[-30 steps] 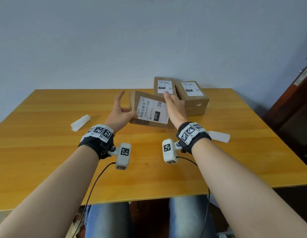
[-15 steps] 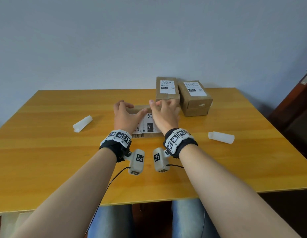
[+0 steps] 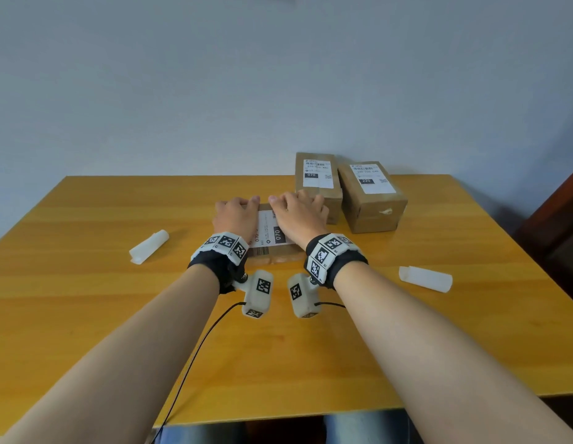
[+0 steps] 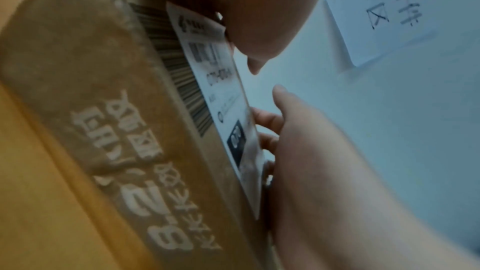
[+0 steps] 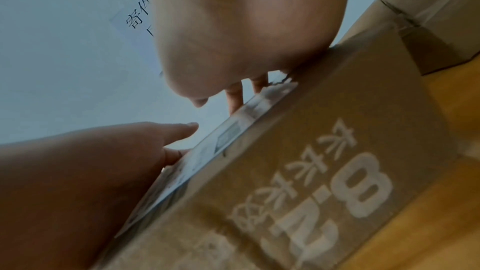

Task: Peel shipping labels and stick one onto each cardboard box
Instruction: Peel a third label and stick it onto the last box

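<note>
Cardboard box [image 3: 272, 256], brown, printed side facing the person: lies flat on the wooden table [image 3: 86, 315], directly under both hands. Shipping label [image 3: 268, 230], white, barcode and "070": on the box's top face, between the two palms. Left hand [image 3: 235, 216] and right hand [image 3: 299, 216]: fingers extended and laid flat, gripping nothing, bearing down on the label, likely to bed the adhesive. Two labelled boxes [image 3: 371, 200]: just beyond the right hand, apparently done. Two rolled backing papers [image 3: 149, 246]: one outboard of each wrist.
</note>
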`<action>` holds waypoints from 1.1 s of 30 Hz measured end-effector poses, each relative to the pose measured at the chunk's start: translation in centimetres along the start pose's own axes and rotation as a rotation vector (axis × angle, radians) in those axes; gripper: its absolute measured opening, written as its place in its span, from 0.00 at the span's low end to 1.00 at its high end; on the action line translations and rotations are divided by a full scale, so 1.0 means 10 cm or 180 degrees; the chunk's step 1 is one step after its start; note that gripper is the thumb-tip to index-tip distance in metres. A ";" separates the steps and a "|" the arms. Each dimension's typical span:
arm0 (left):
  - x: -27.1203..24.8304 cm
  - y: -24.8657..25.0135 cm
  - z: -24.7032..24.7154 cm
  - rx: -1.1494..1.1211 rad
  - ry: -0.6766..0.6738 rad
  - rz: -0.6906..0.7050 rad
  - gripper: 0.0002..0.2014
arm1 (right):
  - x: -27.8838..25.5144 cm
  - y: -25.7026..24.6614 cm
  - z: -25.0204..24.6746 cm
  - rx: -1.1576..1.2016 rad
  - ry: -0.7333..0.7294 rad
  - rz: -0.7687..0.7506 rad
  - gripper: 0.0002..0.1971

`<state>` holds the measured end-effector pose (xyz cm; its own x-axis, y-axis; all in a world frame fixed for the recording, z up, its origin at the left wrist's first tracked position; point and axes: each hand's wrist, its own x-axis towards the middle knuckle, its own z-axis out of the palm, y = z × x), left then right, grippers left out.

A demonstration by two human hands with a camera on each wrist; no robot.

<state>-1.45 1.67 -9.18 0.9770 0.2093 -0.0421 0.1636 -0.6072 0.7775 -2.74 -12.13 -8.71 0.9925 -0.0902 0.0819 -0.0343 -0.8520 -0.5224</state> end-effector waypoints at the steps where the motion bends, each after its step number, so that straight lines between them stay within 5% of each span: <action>1: 0.04 -0.02 0.00 -0.0091 -0.0118 -0.0074 0.31 | 0.02 0.01 0.01 0.0070 -0.0021 -0.0037 0.25; 8: 0.04 -0.20 -0.07 -0.0581 -0.0896 -0.0110 0.12 | 0.10 0.01 -0.08 0.1931 0.0275 -0.0410 0.26; 13: -0.03 -0.37 -0.07 -0.0676 -0.1182 0.0192 0.16 | 0.00 -0.18 -0.08 0.3573 -0.0257 -0.0540 0.28; 17: -0.12 -0.35 -0.09 -0.0609 -0.1382 0.0350 0.16 | -0.07 -0.25 0.13 0.4014 -0.0490 -0.0115 0.33; 33: -0.11 -0.39 -0.12 -0.0679 -0.1377 0.0389 0.15 | -0.22 -0.16 0.02 0.2814 -0.0246 0.0046 0.51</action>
<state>-3.31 4.75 -11.41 0.9620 -0.2184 -0.1641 0.0568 -0.4276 0.9022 -4.87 -10.41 -8.25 0.9989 -0.0357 0.0293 0.0241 -0.1381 -0.9901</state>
